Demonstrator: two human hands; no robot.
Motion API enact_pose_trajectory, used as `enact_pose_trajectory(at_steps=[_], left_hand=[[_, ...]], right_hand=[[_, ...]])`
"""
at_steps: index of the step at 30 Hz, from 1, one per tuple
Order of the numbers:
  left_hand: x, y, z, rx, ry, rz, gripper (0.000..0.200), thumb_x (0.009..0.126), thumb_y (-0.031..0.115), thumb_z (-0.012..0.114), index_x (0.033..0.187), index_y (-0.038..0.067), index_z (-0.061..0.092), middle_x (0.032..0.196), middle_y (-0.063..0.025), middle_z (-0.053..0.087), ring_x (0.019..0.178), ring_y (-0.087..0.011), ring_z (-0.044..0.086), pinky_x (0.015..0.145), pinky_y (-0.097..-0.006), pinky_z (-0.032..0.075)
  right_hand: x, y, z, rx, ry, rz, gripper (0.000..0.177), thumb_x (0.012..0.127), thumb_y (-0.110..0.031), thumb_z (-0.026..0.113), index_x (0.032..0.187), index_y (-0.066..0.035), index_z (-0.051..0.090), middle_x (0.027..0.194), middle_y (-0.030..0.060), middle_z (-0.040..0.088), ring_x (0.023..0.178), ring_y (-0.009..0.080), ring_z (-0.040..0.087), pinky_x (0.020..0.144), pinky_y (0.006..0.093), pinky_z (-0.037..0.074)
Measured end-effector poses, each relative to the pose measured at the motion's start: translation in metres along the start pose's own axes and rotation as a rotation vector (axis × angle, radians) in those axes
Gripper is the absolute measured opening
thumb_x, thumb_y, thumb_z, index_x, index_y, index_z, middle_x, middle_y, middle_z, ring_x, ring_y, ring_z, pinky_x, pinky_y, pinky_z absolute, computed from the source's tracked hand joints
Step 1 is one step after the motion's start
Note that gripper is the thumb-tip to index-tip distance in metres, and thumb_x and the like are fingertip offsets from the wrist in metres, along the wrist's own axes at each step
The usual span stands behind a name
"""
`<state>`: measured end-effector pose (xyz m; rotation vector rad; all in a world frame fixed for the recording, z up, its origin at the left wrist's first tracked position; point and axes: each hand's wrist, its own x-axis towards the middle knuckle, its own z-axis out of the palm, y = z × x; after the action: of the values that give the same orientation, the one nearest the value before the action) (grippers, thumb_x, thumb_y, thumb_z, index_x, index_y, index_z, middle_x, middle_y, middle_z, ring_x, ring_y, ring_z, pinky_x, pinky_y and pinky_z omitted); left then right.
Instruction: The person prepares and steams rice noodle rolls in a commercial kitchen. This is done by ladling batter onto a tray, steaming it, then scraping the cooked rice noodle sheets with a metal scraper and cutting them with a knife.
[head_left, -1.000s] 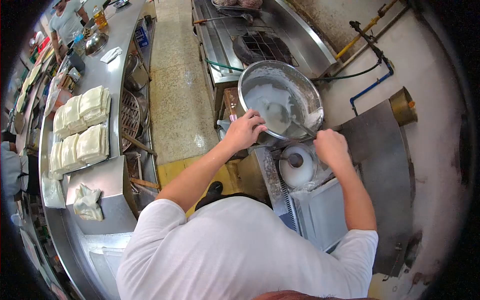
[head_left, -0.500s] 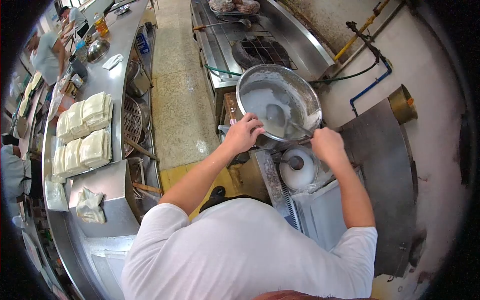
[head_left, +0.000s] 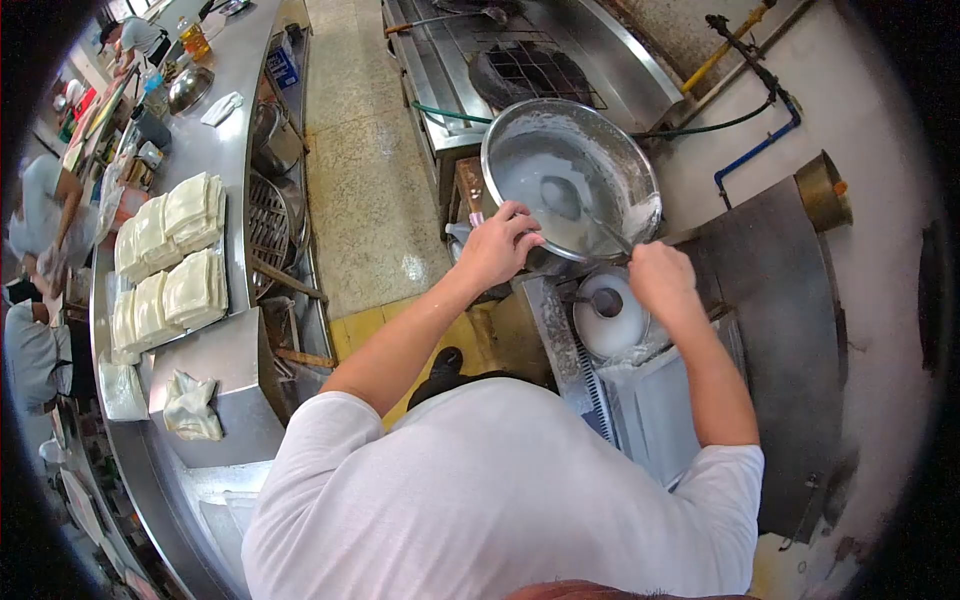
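A large metal bowl [head_left: 635,160] holds a thin white liquid [head_left: 535,180], with white residue on its inner wall. My left hand [head_left: 500,246] is on the near left rim, its fingers curled over the edge. Closed round the handle of a metal ladle [head_left: 560,197] is my right hand [head_left: 662,277], at the near right rim. The ladle's round head lies in the liquid. Just below the bowl stands a smaller round container [head_left: 610,335] of white contents, with another ladle [head_left: 606,302] in it.
Stacked pale sheets [head_left: 190,290] and a cloth [head_left: 190,408] lie along the steel counter [head_left: 235,150] at left. A stove [head_left: 450,75] with a wire rack stands ahead. Co-workers [head_left: 45,205] are at the far left. A brass-coloured pot [head_left: 823,190] is at right.
The view has shifted slightly, so the bowl and both hands appear further right. A co-worker at the left has moved lower in the view. Both hands keep their holds.
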<state>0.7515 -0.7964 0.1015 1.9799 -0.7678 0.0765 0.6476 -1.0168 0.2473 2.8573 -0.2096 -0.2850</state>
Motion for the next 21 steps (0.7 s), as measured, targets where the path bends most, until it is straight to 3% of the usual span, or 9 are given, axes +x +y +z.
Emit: enact_pose_trajectory(at_steps=[6,10,13,17,21], left_hand=[[0.001,-0.003,0.000,0.013,-0.013,0.022,0.024,0.094,0.028,0.070,0.109,0.009,0.071,0.123,-0.0085,0.060,0.098,-0.0332,0.067,0.085,-0.0440,0.054],[0.002,-0.004,-0.002,-0.033,-0.032,0.015,0.024,0.094,0.028,0.070,0.109,0.010,0.071,0.123,-0.0088,0.060,0.099,-0.0331,0.067,0.086,-0.0448,0.054],[0.002,-0.004,-0.006,-0.038,-0.052,0.011,0.024,0.094,0.029,0.070,0.109,0.010,0.071,0.123,-0.0091,0.060,0.100,-0.0334,0.067,0.085,-0.0450,0.054],[0.003,-0.006,-0.005,-0.042,-0.019,0.042,0.023,0.093,0.028,0.071,0.107,0.009,0.071,0.120,-0.0102,0.061,0.099,-0.0353,0.067,0.083,-0.0456,0.055],[0.003,-0.011,-0.001,-0.081,-0.030,0.053,0.023,0.094,0.028,0.070,0.108,0.010,0.071,0.122,-0.0099,0.061,0.102,-0.0344,0.067,0.084,-0.0448,0.055]], right_hand=[[-0.018,-0.007,-0.058,0.089,-0.089,-0.071,0.022,0.092,-0.024,0.066,0.091,-0.003,0.075,0.089,0.0224,0.073,0.089,0.0407,0.072,0.082,0.0500,0.057],[-0.005,-0.036,-0.007,0.111,-0.032,0.044,0.022,0.092,-0.022,0.065,0.092,-0.003,0.074,0.091,0.0235,0.073,0.088,0.0405,0.073,0.081,0.0507,0.057],[0.003,-0.023,0.009,0.062,0.005,0.082,0.021,0.092,-0.022,0.064,0.091,-0.002,0.073,0.091,0.0233,0.073,0.087,0.0400,0.073,0.080,0.0499,0.058],[-0.009,-0.014,-0.041,-0.028,-0.108,0.041,0.020,0.089,-0.020,0.069,0.091,-0.001,0.074,0.091,0.0233,0.073,0.088,0.0389,0.073,0.081,0.0475,0.058],[-0.017,-0.036,-0.067,0.108,-0.116,0.024,0.021,0.090,-0.020,0.069,0.093,0.000,0.074,0.089,0.0225,0.073,0.088,0.0393,0.072,0.082,0.0479,0.057]])
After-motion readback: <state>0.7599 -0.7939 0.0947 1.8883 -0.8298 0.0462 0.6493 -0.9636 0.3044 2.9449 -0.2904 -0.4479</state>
